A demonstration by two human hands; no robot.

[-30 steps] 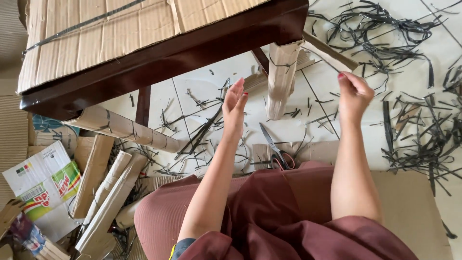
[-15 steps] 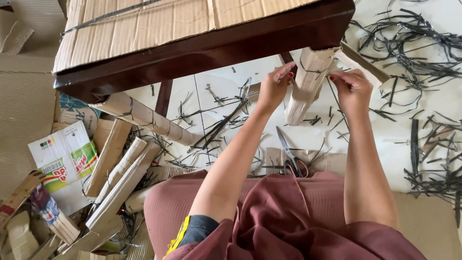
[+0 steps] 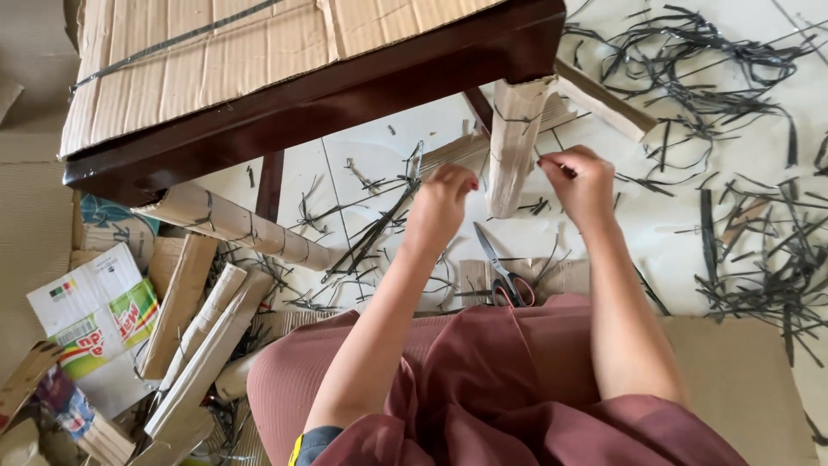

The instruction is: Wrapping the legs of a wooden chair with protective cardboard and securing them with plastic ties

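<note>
A table leg wrapped in brown cardboard (image 3: 511,138) hangs below the corner of the dark wooden table (image 3: 345,86). My right hand (image 3: 585,183) is just right of the leg, its fingers pinched on a thin black strip (image 3: 556,166). My left hand (image 3: 442,200) is just left of the leg's lower end with its fingers curled closed. I cannot see anything held in it. Both hands are close to the wrapped leg, one on each side.
Scissors with red handles (image 3: 502,274) lie on the tiled floor by my knees. Black strip offcuts (image 3: 750,233) litter the floor at right. Another cardboard-wrapped leg (image 3: 233,226), cardboard pieces (image 3: 203,336) and a printed carton (image 3: 86,324) lie at left. Flat cardboard (image 3: 216,43) covers the tabletop.
Both hands have come down from the top of the wrapped leg to its lower half. One second ago they were spread apart and the left hand was open; now they are close together.
</note>
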